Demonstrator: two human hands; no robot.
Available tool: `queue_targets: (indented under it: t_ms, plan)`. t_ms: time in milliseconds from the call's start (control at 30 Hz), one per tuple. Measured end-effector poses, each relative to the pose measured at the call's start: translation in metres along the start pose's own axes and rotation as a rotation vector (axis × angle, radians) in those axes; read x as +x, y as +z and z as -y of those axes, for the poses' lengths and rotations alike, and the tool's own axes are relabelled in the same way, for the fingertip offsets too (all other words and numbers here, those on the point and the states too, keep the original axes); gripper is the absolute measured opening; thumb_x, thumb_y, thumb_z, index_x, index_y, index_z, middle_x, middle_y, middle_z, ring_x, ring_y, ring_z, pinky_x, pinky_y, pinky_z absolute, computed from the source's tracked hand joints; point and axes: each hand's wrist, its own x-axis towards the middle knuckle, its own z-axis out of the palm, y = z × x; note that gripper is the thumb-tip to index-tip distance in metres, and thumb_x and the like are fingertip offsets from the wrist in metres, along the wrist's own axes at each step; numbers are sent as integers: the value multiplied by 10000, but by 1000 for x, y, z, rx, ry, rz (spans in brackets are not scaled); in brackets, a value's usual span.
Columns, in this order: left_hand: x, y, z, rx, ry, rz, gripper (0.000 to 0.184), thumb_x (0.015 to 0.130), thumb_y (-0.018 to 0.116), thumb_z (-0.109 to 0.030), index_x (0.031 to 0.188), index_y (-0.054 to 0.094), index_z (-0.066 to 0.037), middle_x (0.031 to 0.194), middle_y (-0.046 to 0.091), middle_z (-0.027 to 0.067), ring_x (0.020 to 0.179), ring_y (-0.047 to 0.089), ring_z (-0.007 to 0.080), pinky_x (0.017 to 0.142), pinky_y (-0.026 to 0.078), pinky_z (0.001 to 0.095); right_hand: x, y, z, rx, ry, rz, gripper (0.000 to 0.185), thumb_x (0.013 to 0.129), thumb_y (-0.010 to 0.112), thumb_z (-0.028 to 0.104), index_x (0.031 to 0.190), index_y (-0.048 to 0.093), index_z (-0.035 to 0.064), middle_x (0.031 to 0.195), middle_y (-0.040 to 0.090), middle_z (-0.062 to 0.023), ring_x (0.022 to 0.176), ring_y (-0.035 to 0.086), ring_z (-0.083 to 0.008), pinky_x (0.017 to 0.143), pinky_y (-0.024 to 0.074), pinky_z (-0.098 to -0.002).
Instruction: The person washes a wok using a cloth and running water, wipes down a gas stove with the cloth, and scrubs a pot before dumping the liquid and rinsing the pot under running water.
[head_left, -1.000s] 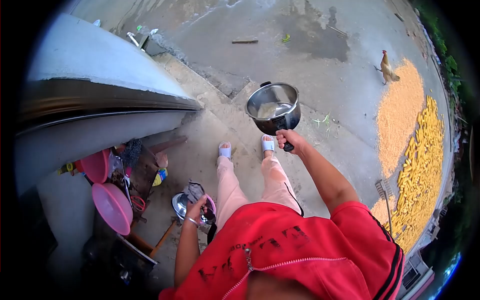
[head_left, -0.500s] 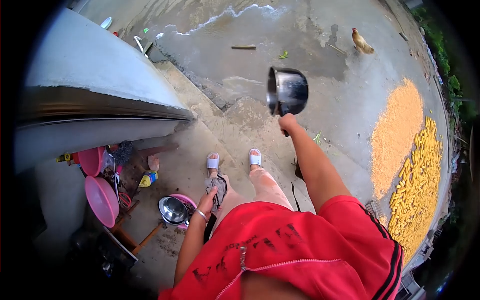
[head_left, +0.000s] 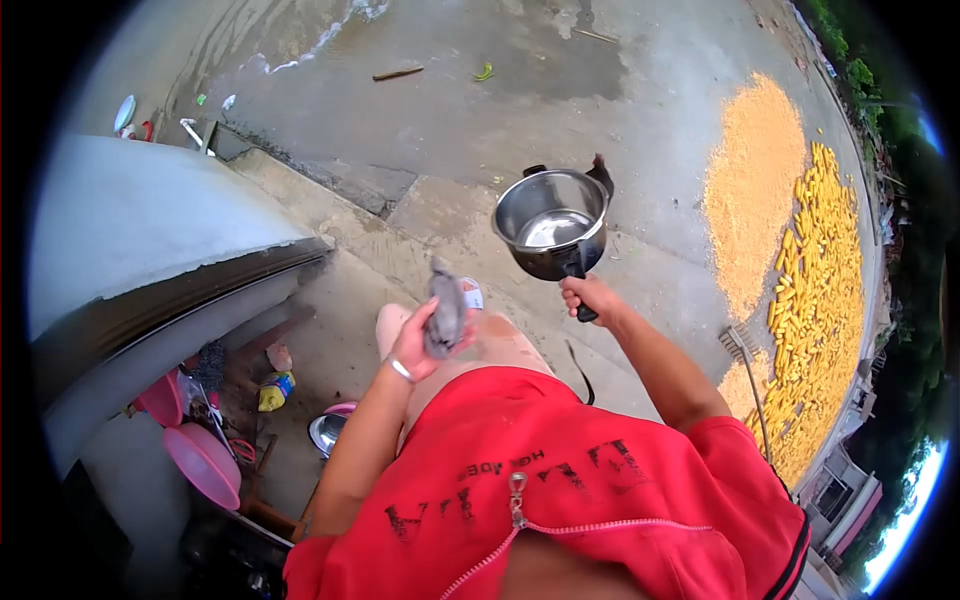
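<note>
My right hand (head_left: pixel 594 299) is closed round the black long handle of a pot (head_left: pixel 545 262). The pot has a shiny metal inside, a dark outer wall and a small second grip on its far side. It is held out in front of me with its mouth tipped toward me, and I see nothing in it. My left hand (head_left: pixel 416 343), with a bangle at the wrist, grips a bunched grey cloth (head_left: pixel 446 318) above my thighs. Cloth and pot are apart. A dark shape (head_left: pixel 601 174) shows behind the pot's rim; I cannot make out what it is.
Pink basins (head_left: pixel 203 465), a metal bowl (head_left: pixel 326 432) and a yellow packet (head_left: pixel 275 391) stand low on the left, beside a wall ledge (head_left: pixel 160 210). On the right lie spread corn kernels (head_left: pixel 752 180), corn cobs (head_left: pixel 825 270) and a rake (head_left: pixel 741 343). A concrete step (head_left: pixel 310 195) crosses ahead.
The pot has swung from sideways to mouth-up and come nearer. My left hand has lifted the cloth from beside my leg toward the middle. The view has shifted, and the light-coloured hen is out of sight.
</note>
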Motion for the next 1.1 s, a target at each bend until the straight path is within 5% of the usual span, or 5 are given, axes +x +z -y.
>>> queue_targets:
  t_ms: [200,433,567,867,1100]
  plan:
    - [59,68,-39,84,125,164,391,884,500,-433,1042,597,-89,828,655,84,621,625,259,657,525,415,16,135,40,-264,-91,199,167,808,578,162,696,499,68,580,483,1,462,478,-86,422,431,-255]
    - [62,31,-192,-198,541,87,439,867,502,-473,1140,558,-134,1012,627,50,905,612,269,764,507,417,110,277,135,-567,-205,380,151,739,588,155,702,535,19,603,542,-53,490,552,-130,444,455,-281]
    - [67,26,-290,-355,780,5,374,891,501,-371,1140,550,-96,1030,621,75,903,612,257,848,495,415,175,354,192,-847,-290,424,534,736,626,197,1150,431,-78,634,581,-104,497,581,-165,433,471,-298]
    - [87,9,-485,-265,605,-361,302,815,594,-423,924,635,-144,765,657,51,626,618,249,487,476,423,262,487,341,-1061,-152,556,230,711,634,183,764,604,-39,644,617,-116,536,613,-182,484,490,-306]
    - [140,12,-641,-446,835,-383,254,839,598,-268,1049,635,-130,960,673,63,861,645,240,776,508,405,386,562,457,-1223,-383,745,304,701,663,258,760,631,-39,668,635,-112,510,604,-186,489,484,-290]
